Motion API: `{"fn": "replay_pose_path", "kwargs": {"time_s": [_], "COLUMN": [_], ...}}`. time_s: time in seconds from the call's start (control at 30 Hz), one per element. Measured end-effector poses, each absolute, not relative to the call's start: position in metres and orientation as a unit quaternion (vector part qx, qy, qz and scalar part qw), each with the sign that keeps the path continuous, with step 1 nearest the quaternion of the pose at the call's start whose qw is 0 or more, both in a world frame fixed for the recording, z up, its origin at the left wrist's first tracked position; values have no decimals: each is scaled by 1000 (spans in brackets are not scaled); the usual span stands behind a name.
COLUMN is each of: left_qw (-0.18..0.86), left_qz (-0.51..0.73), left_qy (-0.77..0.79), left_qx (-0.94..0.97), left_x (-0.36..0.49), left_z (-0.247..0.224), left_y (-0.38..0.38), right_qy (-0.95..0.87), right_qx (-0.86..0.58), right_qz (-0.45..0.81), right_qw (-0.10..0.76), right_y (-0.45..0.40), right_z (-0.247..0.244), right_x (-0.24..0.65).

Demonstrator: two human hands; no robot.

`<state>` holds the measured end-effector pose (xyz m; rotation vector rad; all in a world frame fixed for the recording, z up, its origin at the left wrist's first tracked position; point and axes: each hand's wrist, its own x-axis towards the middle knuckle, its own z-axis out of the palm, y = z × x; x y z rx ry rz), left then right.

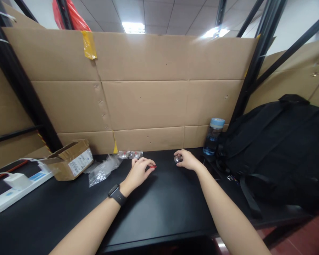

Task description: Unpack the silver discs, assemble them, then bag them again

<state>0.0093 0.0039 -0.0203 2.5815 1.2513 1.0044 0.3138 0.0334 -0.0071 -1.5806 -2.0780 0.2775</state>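
Between the thumb and fingers of my left hand (140,170) is a small red piece (152,166), held just above the black table (164,209); its kind is too small to make out. Off to the right, my right hand (186,159) has its fingers closed round a small shiny, clear round object (178,159) near the back of the table. Behind my left hand, small clear packets (130,154) with red marks lie by the cardboard wall. Crumpled clear plastic bags (103,171) spread out left of that hand.
An opened cardboard box (69,161) and a white power strip (23,191) with a plugged-in charger sit at the left. A blue-lidded water bottle (213,137) and a large black backpack (279,152) stand at the right. A cardboard wall (146,102) closes off the back.
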Motion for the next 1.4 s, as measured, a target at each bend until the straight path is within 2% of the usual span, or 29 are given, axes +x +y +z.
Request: {"fn": "replay_pose_path", "kwargs": {"time_s": [0.23, 0.5, 0.73, 0.93, 1.03, 1.23, 1.4], "left_qw": [63, 72, 95, 228, 260, 247, 188], "left_qz": [348, 400, 438, 488, 490, 479, 480], "left_qy": [439, 433, 408, 367, 360, 354, 369], "left_qx": [826, 804, 796, 759, 750, 764, 774], "left_x": [9, 10, 12, 16, 17, 16, 16], "left_z": [-14, -9, -13, -27, -29, -26, -26], "left_y": [2, 0, 3, 12, 14, 12, 9], "right_qy": [-787, -731, -705, -694, -695, -696, -692], "right_qx": [-404, -317, -319, -326, -325, -319, -333], "right_qz": [269, 395, 393, 389, 387, 386, 383], "right_qw": [382, 457, 497, 510, 512, 515, 513], "right_y": [20, 5, -1, -3, -3, -6, -5], "right_z": [-10, -8, -14, -11, -11, -10, -13], "right_x": [258, 220, 206, 206, 205, 203, 203]}}
